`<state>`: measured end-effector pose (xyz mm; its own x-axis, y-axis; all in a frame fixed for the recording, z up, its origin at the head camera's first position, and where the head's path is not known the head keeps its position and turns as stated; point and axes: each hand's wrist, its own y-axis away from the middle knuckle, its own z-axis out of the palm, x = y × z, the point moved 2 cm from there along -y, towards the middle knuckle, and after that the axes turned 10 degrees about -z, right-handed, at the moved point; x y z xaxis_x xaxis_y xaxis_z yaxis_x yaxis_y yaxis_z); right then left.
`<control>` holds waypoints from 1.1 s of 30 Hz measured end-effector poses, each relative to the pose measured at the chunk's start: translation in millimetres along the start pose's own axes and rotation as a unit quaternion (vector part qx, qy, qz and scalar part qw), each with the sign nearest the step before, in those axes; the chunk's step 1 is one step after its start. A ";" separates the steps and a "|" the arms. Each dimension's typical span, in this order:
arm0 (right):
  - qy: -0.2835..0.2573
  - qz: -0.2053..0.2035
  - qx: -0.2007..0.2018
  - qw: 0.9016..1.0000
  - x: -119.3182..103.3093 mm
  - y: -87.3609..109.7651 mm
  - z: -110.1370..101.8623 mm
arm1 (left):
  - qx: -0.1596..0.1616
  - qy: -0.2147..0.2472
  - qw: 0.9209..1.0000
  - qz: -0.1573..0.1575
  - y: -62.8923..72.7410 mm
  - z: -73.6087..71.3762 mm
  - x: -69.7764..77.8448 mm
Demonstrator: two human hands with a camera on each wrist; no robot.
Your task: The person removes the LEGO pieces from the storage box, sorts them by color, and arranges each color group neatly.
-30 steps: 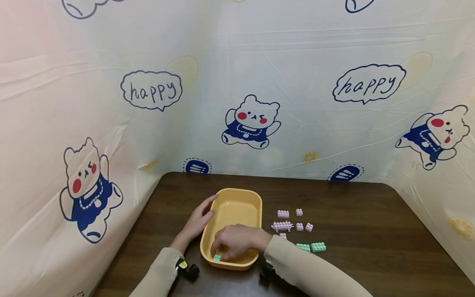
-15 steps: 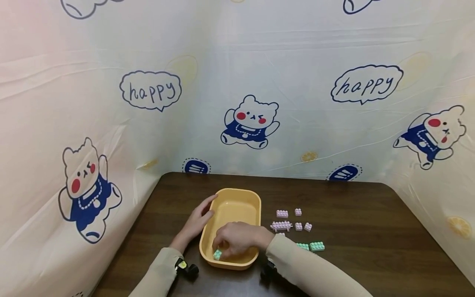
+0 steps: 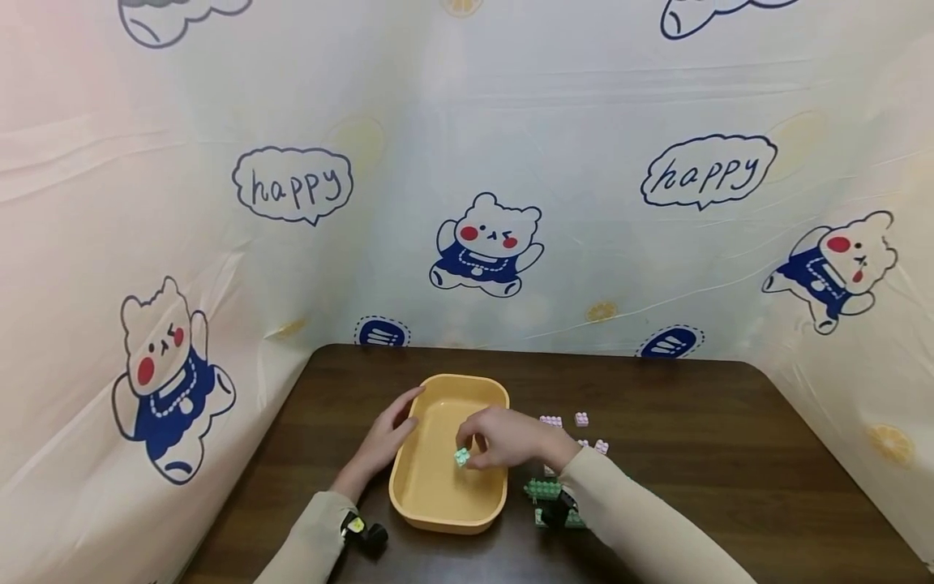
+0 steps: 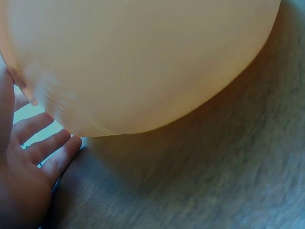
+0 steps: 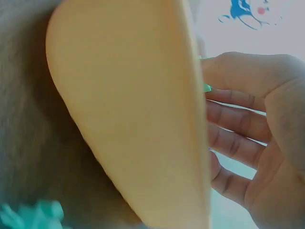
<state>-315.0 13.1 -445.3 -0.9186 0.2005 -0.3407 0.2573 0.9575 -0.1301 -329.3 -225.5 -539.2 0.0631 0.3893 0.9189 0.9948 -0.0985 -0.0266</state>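
A yellow bin (image 3: 416, 487) sits on the table, its floor bare in the visible part. My left hand (image 3: 381, 442) rests against the bin's left rim; in the left wrist view its fingers (image 4: 59, 155) lie fairly straight along the outer wall. Over the bin, my right hand (image 3: 503, 438) pinches a small mint-green toy brick (image 3: 462, 457) between thumb and fingertips. In the right wrist view the bin's wall hides most of that brick; only green slivers show. Green bricks (image 3: 543, 489) lie right of the bin, partly under my right wrist.
Several pink bricks (image 3: 581, 419) lie on the dark wooden table (image 3: 693, 454) to the right of the bin, some hidden by my right forearm. A printed curtain (image 3: 394, 243) stands behind and beside the table. Each wrist wears a black camera (image 3: 375, 538).
My right hand has lifted the green brick from the bin's near left corner and moved it up and to the right. The left hand has stayed at the rim.
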 end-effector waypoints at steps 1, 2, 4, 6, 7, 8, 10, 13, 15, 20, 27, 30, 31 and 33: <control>-0.006 0.007 0.005 1.000 2.1 3.7 -2.6 | 0.001 0.001 1.000 0.001 0.2 -0.2 0.0; -0.012 0.014 0.009 1.000 3.9 7.5 -5.1 | 0.000 0.002 1.000 0.000 0.4 -0.4 -0.1; -0.021 0.028 0.018 0.999 7.4 16.4 -10.0 | 0.000 0.001 1.000 -0.003 0.5 -0.3 -0.5; -0.031 0.041 0.028 0.998 10.4 26.2 -14.6 | 0.000 0.002 1.000 -0.008 0.8 0.1 -0.4; -0.037 0.048 0.031 0.998 11.5 31.4 -16.9 | 0.000 0.003 1.000 -0.011 0.8 0.3 -0.5; -0.042 0.055 0.035 0.997 12.1 36.8 -19.6 | 0.000 0.003 1.000 -0.013 0.9 0.3 -0.4; -0.049 0.067 0.044 0.996 13.5 47.7 -24.2 | 0.000 0.004 1.000 -0.010 1.0 0.4 -0.1; -0.055 0.077 0.058 0.994 16.3 64.5 -27.9 | 0.000 0.007 1.000 -0.004 0.7 0.7 -0.5; -0.050 0.083 0.067 0.993 19.0 75.4 -28.1 | -0.001 0.009 1.000 -0.007 0.4 0.9 -0.9; -0.030 0.093 0.084 0.992 23.4 102.4 -24.8 | -0.013 0.012 0.999 -0.032 0.3 0.5 0.6; -0.020 0.118 0.092 0.989 20.9 135.7 -18.1 | -0.030 0.008 0.999 -0.035 10.2 -4.4 22.5; -0.018 0.122 0.099 0.987 18.9 148.2 -14.2 | -0.031 0.003 0.999 -0.029 15.5 -5.6 31.5; -0.018 0.125 0.102 0.987 18.0 152.4 -12.7 | -0.031 0.003 0.999 -0.028 16.5 -5.7 32.8; -0.023 0.132 0.105 0.985 15.7 160.7 -9.0 | -0.032 0.004 0.999 -0.029 17.9 -5.8 33.9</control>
<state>-290.7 172.0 -463.1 -0.7974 0.4232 -0.4303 0.5468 0.8082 -0.2185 -309.9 -219.3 -506.3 0.0055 0.3887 0.9214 0.9897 -0.1342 0.0507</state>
